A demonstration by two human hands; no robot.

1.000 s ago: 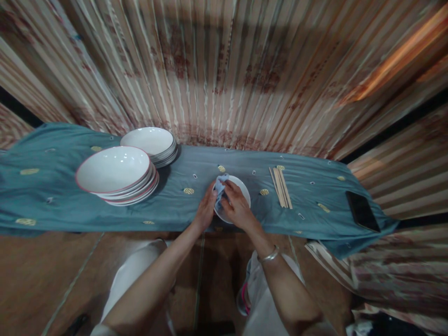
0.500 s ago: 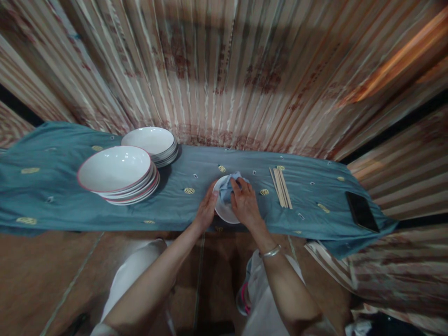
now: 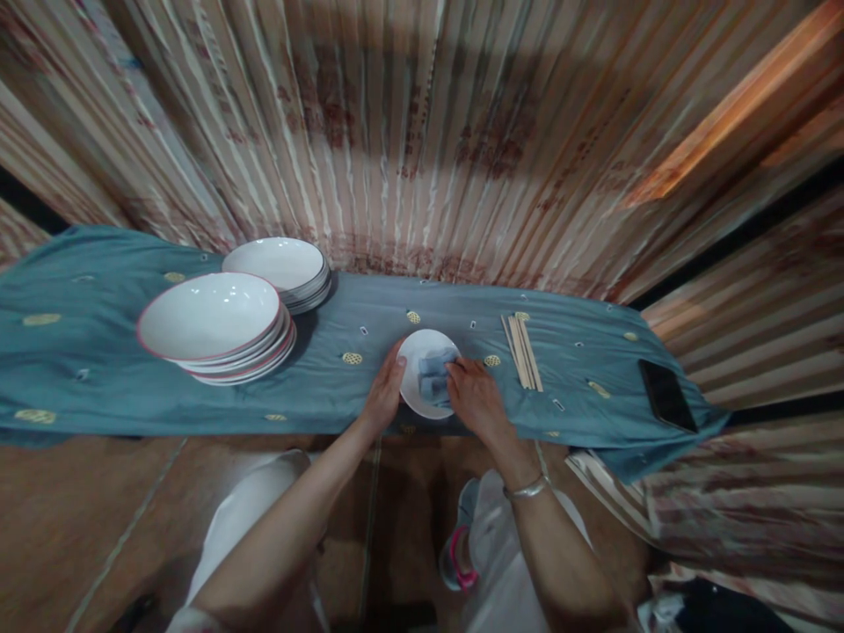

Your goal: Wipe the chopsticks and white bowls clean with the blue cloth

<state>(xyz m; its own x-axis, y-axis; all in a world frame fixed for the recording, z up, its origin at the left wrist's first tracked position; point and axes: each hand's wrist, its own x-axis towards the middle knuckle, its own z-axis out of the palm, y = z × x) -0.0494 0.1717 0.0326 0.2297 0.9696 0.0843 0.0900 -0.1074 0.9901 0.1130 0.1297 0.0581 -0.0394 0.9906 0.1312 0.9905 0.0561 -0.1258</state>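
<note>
A small white bowl (image 3: 410,387) stands near the front edge of the cloth-covered table. My left hand (image 3: 383,387) grips its left side, thumb at the rim and fingers around the outside. Inside the bowl lies a light blue cloth (image 3: 433,374), spread out and slightly blurred. At the right rim, my right hand (image 3: 479,396) is closed with its fingertips at the right edge of the cloth. That hand covers part of the rim.
To the left stand a stack of red-rimmed bowls (image 3: 211,321) and, behind it, a stack of dark-rimmed bowls (image 3: 277,264). Several chopsticks (image 3: 522,353) lie right of my hands. A black phone (image 3: 665,396) rests near the right end. A striped curtain (image 3: 422,158) hangs behind the table.
My right hand has shifted from inside the bowl to its right rim. The bunched cloth now lies flatter in the bowl. My left hand keeps its grip on the left side.
</note>
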